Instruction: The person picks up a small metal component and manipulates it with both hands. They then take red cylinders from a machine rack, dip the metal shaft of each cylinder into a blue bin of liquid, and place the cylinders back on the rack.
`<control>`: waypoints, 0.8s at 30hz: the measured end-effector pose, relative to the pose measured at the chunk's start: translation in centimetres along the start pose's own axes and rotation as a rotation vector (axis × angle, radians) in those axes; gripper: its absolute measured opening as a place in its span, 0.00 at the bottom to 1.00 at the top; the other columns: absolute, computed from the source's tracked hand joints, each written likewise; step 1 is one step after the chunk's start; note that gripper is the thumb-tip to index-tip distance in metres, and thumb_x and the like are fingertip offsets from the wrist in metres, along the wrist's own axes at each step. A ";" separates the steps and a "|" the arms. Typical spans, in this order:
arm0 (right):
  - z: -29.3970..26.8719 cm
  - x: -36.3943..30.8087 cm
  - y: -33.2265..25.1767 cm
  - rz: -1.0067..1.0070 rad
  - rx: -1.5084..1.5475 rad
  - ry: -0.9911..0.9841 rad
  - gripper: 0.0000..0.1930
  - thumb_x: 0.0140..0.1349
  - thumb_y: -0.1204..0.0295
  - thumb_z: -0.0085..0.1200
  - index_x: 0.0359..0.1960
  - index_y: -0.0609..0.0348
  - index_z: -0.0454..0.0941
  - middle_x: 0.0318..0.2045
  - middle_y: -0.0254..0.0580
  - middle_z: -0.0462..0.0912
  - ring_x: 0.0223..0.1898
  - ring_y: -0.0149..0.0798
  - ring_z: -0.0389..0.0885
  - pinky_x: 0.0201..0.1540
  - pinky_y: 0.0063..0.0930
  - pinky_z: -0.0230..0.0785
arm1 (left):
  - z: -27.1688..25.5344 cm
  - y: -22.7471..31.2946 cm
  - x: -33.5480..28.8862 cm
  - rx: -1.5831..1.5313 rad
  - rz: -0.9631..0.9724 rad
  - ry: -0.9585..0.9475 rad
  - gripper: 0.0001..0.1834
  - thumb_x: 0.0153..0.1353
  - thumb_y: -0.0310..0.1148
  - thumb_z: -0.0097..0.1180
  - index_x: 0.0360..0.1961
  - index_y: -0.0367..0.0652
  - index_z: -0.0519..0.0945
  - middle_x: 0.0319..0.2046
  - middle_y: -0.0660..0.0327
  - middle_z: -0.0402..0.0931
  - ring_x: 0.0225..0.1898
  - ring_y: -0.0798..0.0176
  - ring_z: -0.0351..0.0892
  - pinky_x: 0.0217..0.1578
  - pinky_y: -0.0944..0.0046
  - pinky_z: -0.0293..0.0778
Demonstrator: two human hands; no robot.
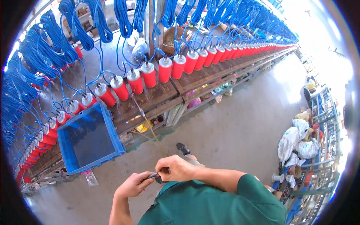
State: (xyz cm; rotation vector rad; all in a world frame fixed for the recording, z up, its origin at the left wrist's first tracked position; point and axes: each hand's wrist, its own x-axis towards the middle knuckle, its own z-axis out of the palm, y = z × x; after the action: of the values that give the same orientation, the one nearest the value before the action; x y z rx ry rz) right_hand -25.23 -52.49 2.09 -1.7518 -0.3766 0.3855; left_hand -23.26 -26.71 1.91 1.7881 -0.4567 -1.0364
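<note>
Holding a small dark piece point(152, 175), mostly hidden and hard to identify, between the nearly closed fingers of left hand point(134, 184) and right hand point(175, 168). Held just in front of a green shirt point(213, 202).

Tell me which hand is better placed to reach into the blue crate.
Probably the left hand: it is nearer the blue crate, while the right hand is farther off. Both hands are busy with a small dark piece.
</note>
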 end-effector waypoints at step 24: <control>-64.6 33.6 13.0 -0.269 -0.946 0.237 0.12 0.61 0.81 0.50 0.43 0.66 0.83 0.42 0.60 0.85 0.50 0.61 0.83 0.55 0.49 0.75 | 6.4 7.5 22.0 -0.230 -0.289 1.216 0.08 0.76 0.30 0.54 0.44 0.34 0.78 0.29 0.63 0.76 0.31 0.71 0.76 0.35 0.70 0.75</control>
State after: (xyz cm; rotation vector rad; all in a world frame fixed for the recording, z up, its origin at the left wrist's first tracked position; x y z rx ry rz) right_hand 34.44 -96.14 0.71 -2.5795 -0.6792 -0.2536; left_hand -14.96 -48.99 -2.22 1.9337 0.6522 -0.0277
